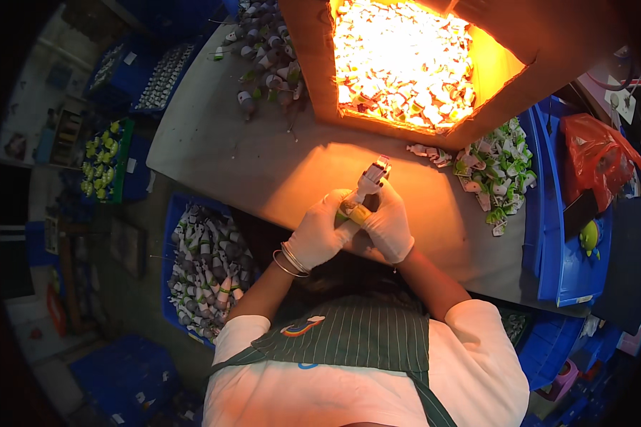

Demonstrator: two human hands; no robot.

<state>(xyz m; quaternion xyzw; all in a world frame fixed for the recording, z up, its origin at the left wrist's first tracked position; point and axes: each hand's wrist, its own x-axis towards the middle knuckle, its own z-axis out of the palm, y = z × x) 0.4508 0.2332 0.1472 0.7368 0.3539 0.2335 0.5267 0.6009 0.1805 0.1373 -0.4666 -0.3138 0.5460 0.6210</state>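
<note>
Above the table's near edge, both my hands, in white gloves, hold one small plastic toy part [369, 181]. It has a pale upper piece, dark in places, and a yellowish lower end, and it tilts up and to the right. My left hand [320, 229] is closed round the lower end from the left. My right hand [389, 223] grips it from the right, with fingers bent against it. The fingers cover some of the part, so its exact kind does not show.
A cardboard box [319, 71] full of small parts stands brightly lit at the back. White and green pieces [502, 167] lie heaped on the right, grey and white ones [267, 53] at the back left. Blue bins [167, 285] flank the table [214, 153]; a red bag [598, 153] lies right.
</note>
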